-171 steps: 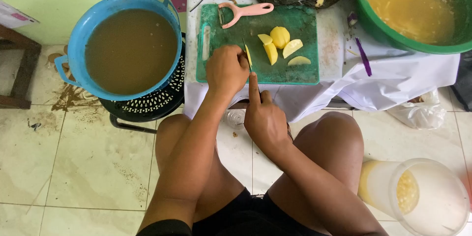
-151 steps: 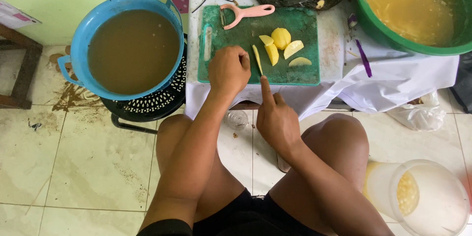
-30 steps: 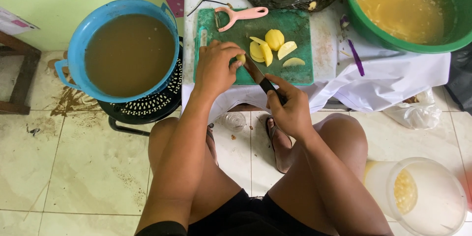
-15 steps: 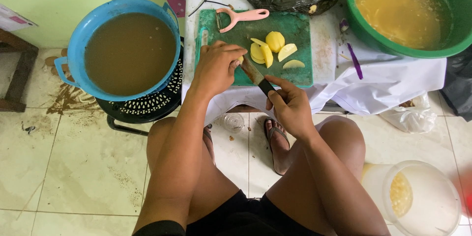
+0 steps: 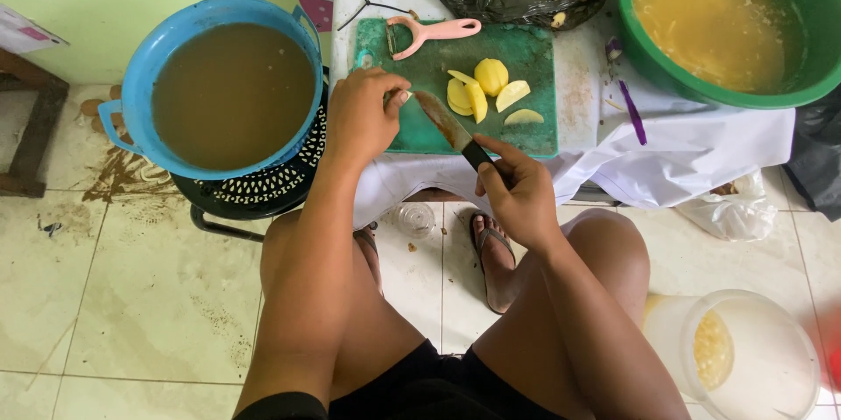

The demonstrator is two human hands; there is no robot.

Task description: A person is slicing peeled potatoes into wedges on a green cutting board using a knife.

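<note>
1. We are looking down in soft, even daylight; nothing is showing harsh shadows.
2. Pale floor tiles (image 5: 131, 297) are giving off a mild sheen.
3. The plastic jug (image 5: 745, 359) at the lower right corner is blurring and washing out.
4. Straight lines are bending slightly toward the edges.
5. The centre is staying sharp.

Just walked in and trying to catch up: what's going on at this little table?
A seated person is cutting potato on a green cutting board. The right hand holds a knife, its blade on the board. The left hand pinches a small potato piece by the blade tip. Cut potato wedges lie mid-board, with a pink peeler at the far edge.
</note>
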